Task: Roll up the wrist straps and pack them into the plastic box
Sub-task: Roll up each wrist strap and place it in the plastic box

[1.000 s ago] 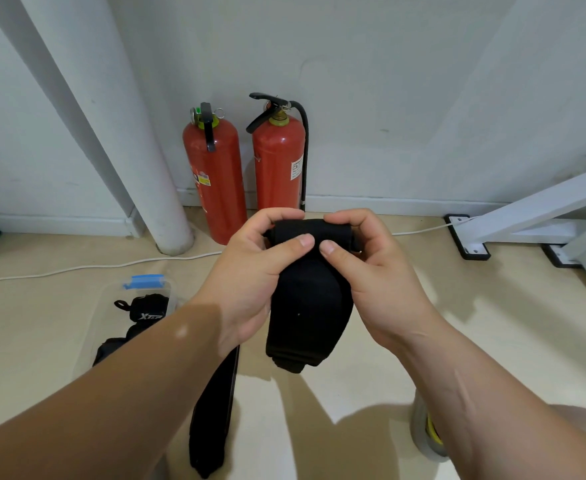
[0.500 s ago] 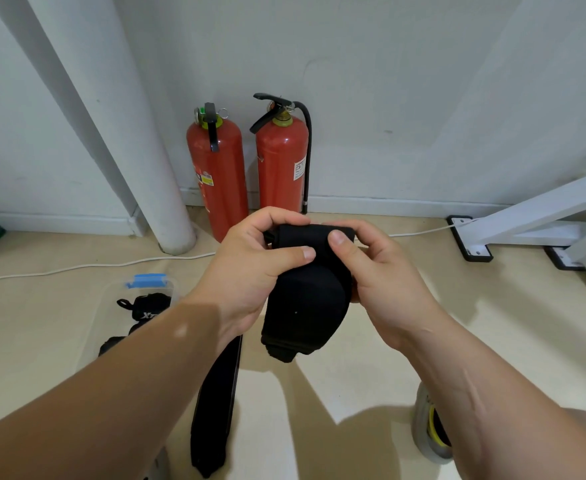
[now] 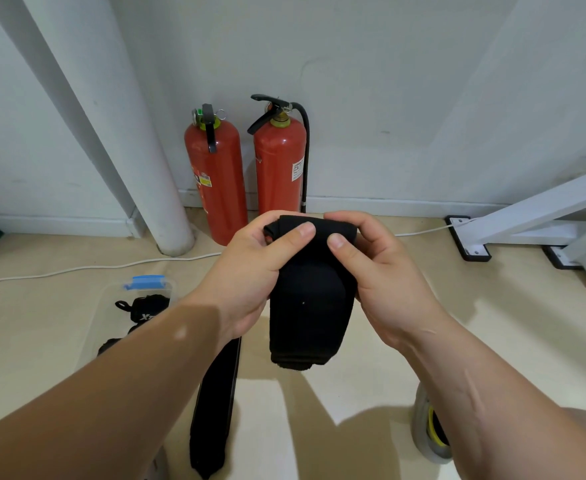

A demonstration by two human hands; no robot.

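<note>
Item one: black fabric wrist strap (image 3: 308, 317), held in the air in front of you above the beige floor (image 3: 423, 306). Its top is rolled and its loose tail hangs down.
- Your left hand (image 3: 250, 271): fingers curled round the left end of the roll, thumb pressed on the near face.
- Your right hand (image 3: 388, 278): fingers curled round the right end, thumb beside the other thumb.

Item two: second long black strap (image 3: 215, 410), lying flat on the floor under your left forearm.

Item three: clear plastic box with a blue latch (image 3: 111, 296), on the floor to your left, holding rolled black straps (image 3: 142, 308).

Surroundings:
- two red fire extinguishers (image 3: 217, 181) against the wall
- a white pipe (image 3: 139, 150)
- a white cable (image 3: 77, 268) along the floor
- a white metal frame (image 3: 526, 216) at right
- a tape roll (image 3: 430, 427) near your right forearm
</note>
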